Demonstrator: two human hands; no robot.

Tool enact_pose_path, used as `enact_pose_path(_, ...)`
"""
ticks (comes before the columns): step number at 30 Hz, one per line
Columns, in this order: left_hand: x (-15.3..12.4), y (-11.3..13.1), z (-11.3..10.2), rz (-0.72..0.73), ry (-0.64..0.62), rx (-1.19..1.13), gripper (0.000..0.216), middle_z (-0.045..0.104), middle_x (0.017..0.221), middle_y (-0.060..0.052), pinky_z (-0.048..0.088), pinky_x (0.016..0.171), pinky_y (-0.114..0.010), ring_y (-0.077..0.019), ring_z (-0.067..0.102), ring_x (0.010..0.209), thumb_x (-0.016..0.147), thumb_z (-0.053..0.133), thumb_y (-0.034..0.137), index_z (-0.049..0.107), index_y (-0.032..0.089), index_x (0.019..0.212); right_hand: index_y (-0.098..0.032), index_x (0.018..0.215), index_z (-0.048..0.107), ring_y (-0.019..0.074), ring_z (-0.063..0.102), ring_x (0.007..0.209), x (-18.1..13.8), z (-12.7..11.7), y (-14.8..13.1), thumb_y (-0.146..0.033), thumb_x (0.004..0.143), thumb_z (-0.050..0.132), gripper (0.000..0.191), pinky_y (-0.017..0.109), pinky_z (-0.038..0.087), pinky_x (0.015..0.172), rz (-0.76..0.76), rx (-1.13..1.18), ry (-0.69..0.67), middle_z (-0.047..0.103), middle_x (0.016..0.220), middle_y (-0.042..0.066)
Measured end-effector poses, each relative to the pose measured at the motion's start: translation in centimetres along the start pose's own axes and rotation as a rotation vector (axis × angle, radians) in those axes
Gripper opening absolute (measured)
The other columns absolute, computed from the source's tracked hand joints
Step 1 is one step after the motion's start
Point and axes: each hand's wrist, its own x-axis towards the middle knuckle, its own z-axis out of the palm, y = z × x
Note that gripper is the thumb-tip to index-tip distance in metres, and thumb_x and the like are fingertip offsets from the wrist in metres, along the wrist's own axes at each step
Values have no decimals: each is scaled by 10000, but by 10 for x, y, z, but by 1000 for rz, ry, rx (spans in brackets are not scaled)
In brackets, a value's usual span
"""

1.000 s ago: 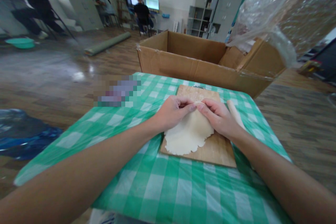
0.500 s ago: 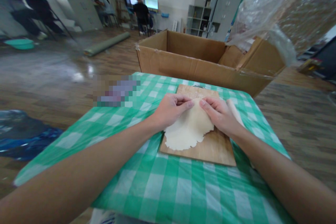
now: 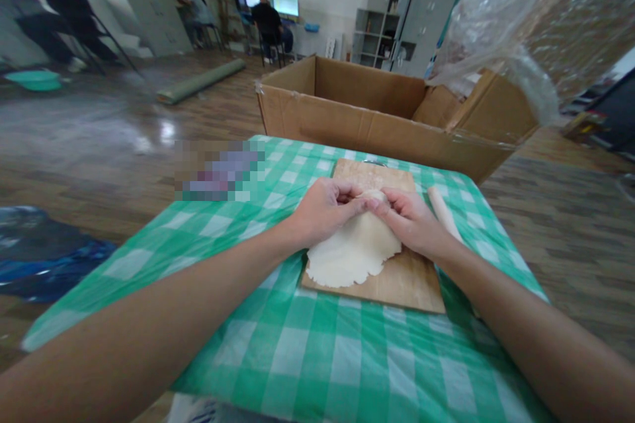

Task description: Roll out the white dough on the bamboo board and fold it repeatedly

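A pale, flat sheet of dough (image 3: 350,252) with a ragged near edge lies on a wooden board (image 3: 411,287). My left hand (image 3: 330,208) pinches the far edge of the sheet between thumb and fingers. Close against it, my right hand (image 3: 407,215) grips the same far edge, thumb on top. Between the two hands that edge is folded up a little. Most of my fingertips are hidden behind the dough. A rolling pin (image 3: 444,213) lies to the right of the board, partly behind my right forearm.
A green checked cloth (image 3: 317,357) covers the table. Beyond its far edge stands a large open cardboard box (image 3: 357,115), with plastic-wrapped material (image 3: 550,26) at the right. A blurred-out item (image 3: 218,172) is at the table's left edge. Several people sit in the background.
Both hands have drawn closer together at the far edge of the dough, and that edge is now folded up between them. The near edge of the sheet has shifted slightly toward me.
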Motion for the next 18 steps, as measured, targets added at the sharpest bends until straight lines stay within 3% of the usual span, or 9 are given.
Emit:
enact_pose_path(4,0,-1,0,16,-30,5,364,772,866,-74,477,603,-254,-186,677,773,877,760,519,801,157,888,-210,779,623,146,471,672,0,-1,-4,-593,1034,544,466,289,353,575,-113,-108,-32,545,726,-9)
enact_pose_path(8,3,-3,-5,8,-56,5,362,771,871,-72,485,605,-256,-187,684,768,871,765,523,797,163,894,-219,733,574,143,441,644,-1,-1,-6,-587,1037,545,478,298,322,562,-127,-132,-3,509,684,-19)
enact_pose_path(11,4,-4,-9,-22,-93,20,356,766,850,-68,465,568,-247,-171,672,713,884,752,519,789,164,895,-225,698,528,142,426,624,-1,-1,-3,-614,1018,565,505,296,308,542,-97,-102,62,476,658,-23)
enact_pose_path(16,4,-7,-12,-75,-67,-2,338,780,872,-80,468,551,-257,-181,685,695,884,752,503,803,170,911,-216,850,645,156,499,627,-1,-2,1,-692,966,594,492,283,364,508,58,98,23,601,737,7)
enact_pose_path(18,3,-7,-12,-110,-53,-36,330,781,856,-82,469,545,-262,-185,688,680,871,765,494,807,169,909,-210,828,661,155,498,624,-1,-3,0,-691,971,586,507,283,366,505,51,79,29,605,730,13)
